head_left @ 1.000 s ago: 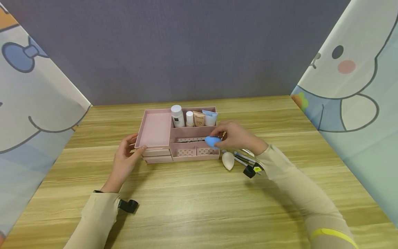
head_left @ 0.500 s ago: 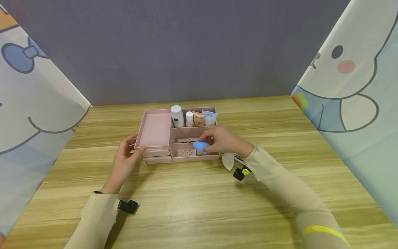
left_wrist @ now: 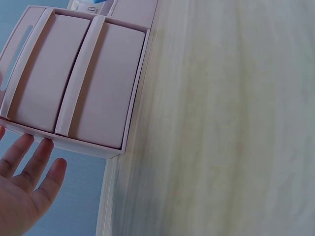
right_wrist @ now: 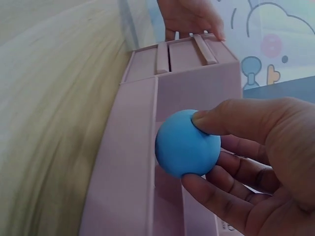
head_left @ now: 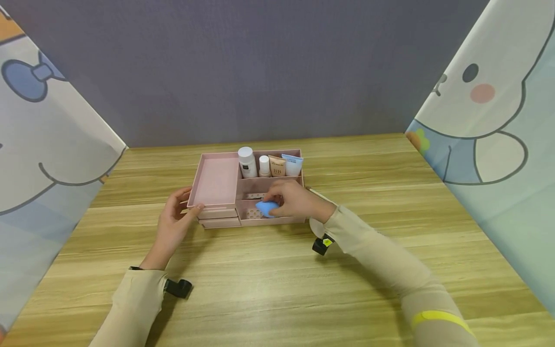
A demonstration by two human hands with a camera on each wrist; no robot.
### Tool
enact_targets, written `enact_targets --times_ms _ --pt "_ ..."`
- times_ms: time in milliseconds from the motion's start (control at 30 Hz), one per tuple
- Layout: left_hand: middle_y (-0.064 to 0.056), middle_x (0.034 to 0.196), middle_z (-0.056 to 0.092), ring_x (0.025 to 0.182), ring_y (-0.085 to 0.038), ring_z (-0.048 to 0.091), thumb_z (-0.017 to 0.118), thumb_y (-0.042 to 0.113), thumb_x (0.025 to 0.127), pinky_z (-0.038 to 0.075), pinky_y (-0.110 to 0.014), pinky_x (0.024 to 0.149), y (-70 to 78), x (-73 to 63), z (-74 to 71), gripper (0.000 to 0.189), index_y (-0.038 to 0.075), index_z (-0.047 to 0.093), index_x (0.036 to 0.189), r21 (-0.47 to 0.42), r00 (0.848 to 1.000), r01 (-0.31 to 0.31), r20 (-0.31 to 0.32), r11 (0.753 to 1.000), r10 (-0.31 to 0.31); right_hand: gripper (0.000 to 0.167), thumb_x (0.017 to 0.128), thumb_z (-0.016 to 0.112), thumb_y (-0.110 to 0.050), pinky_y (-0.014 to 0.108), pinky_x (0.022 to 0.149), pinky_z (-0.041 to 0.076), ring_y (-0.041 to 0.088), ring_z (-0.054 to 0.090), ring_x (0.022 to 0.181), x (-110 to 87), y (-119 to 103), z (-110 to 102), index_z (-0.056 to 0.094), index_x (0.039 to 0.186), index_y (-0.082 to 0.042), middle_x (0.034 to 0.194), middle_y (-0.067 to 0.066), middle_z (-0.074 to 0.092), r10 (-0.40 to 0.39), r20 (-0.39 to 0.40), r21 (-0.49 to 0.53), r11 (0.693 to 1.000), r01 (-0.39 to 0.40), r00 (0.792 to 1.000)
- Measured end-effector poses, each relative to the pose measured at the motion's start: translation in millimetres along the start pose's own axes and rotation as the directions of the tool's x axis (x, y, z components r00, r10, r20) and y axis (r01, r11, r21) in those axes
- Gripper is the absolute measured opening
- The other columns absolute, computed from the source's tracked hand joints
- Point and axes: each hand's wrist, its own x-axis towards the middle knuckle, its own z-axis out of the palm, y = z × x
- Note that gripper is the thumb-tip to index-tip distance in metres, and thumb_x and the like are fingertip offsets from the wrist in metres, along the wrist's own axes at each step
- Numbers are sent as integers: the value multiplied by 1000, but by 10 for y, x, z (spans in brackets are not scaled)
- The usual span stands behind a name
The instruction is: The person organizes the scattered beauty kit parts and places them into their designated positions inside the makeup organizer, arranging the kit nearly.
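Note:
In the head view, my right hand (head_left: 295,198) pinches a blue makeup sponge (head_left: 267,208) over the left front compartment of a pink cosmetics organizer (head_left: 215,179). The right wrist view shows the sponge (right_wrist: 186,146) between thumb and fingers, above the compartment opening. Whether it touches the floor of the compartment cannot be told. My left hand (head_left: 173,218) rests against the organizer's left front corner, thumb on the front edge. In the left wrist view, its fingertips (left_wrist: 46,143) lie extended along the side wall next to two closed drawers (left_wrist: 106,83).
Behind the sponge stand a white bottle (head_left: 247,163), a small white-capped bottle (head_left: 264,166), a BB cream tube (head_left: 277,166) and a light blue tube (head_left: 293,164). A cream makeup sponge (head_left: 316,228) lies right of the organizer, partly hidden by the right wrist.
My right hand has carried the blue sponge leftward and slightly down, from the organizer's right edge to above the left front compartment. The left hand stays in place.

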Motion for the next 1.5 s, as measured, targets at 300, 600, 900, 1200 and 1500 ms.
enact_targets --times_ms 300,600,900,1200,1500 --pt "-16 132 52 109 -9 51 62 7 97 43 -13 84 -1 3 -1 51 1 42 144 -8 1000 3 6 1000 -3 24 81 79 -9 20 69 47 12 54 78 73 -31 92 75 104 -3 93 3 64 50 36 -19 999 -49 998" --pt "-17 132 52 108 -8 51 62 7 97 44 -13 84 -13 4 -2 50 2 43 144 -4 1000 -5 6 1000 5 22 84 78 -9 19 75 48 14 57 84 122 -35 186 75 106 -3 101 6 65 71 73 -43 997 -68 995" --pt "-14 131 52 108 -7 51 61 6 97 44 -13 84 -28 4 1 49 0 43 143 -6 1000 -13 -2 1000 13 15 88 73 -5 20 77 49 19 63 88 121 -32 219 75 103 -3 98 6 66 73 73 -44 997 -70 995" --pt "-15 130 52 108 -8 51 61 6 98 44 -14 83 -24 -1 2 49 0 42 143 -2 1000 -21 -2 1000 21 16 88 73 -5 21 78 49 17 62 89 114 -34 227 75 104 -4 99 6 67 77 62 -46 996 -75 995" --pt "-13 129 52 108 -8 52 61 6 98 44 -14 83 -15 1 2 49 0 42 143 -6 1000 -20 -1 1000 20 19 88 73 -3 23 77 53 18 63 88 63 -30 101 74 107 -3 99 6 67 79 26 24 997 -80 997"
